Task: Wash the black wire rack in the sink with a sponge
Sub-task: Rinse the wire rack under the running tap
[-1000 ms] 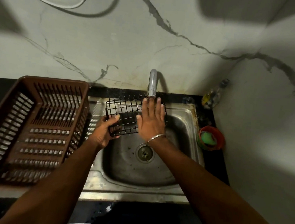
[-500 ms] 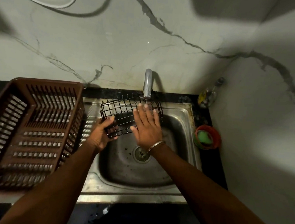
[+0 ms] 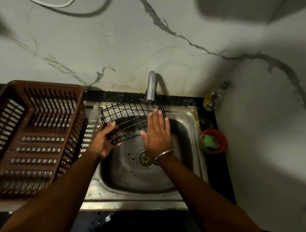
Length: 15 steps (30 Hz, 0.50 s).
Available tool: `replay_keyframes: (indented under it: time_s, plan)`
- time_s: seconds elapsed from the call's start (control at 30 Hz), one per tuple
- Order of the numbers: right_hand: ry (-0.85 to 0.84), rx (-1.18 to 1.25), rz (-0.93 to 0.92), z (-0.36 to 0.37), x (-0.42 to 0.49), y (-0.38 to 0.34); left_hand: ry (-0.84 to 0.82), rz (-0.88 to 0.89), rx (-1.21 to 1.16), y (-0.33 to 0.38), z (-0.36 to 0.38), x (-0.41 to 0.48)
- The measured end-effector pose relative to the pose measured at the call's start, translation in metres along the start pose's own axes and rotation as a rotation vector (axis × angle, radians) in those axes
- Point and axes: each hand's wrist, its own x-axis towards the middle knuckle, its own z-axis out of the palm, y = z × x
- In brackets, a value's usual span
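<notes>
While left hand (image 3: 102,142) fingers still clamp rack (image 3: 130,117) | right hand (image 3: 157,133) fingers flat, shifted right

Sliding the flat right hand (image 3: 157,133) rightward across the black wire rack (image 3: 129,120), now covering only its right end, and tilting the rack's faucet-side end up a bit more.

You hold the black wire rack (image 3: 129,118) tilted above the steel sink (image 3: 190,119), just under the tap (image 3: 151,86). It is a small grid basket with raised sides. The green sponge (image 3: 210,141) lies in an orange bowl (image 3: 221,138) on the table, beside the sink.
</notes>
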Motion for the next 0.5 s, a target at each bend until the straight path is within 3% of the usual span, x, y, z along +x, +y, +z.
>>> replay_keyframes:
  time_s: [0.07, 0.17, 0.23, 0.37, 0.5]
  plan:
    - [0.021, 0.008, 0.027, -0.002, 0.0, -0.001, -0.008, -0.008, -0.009, -0.004, -0.004, 0.0]
    - [0.015, -0.009, -0.103, 0.001, -0.003, 0.001, 0.002, -0.019, -0.07, -0.009, -0.011, 0.0]
    - [0.014, 0.002, -0.004, -0.002, -0.004, 0.003, 0.012, -0.039, -0.08, -0.011, -0.014, 0.001]
    - [-0.01, -0.041, -0.07, 0.001, -0.01, 0.006, 0.003, -0.055, -0.076, -0.011, -0.014, -0.001]
    - [-0.013, -0.05, 0.046, -0.006, -0.006, 0.009, -0.018, -0.037, -0.101, -0.014, -0.017, 0.002]
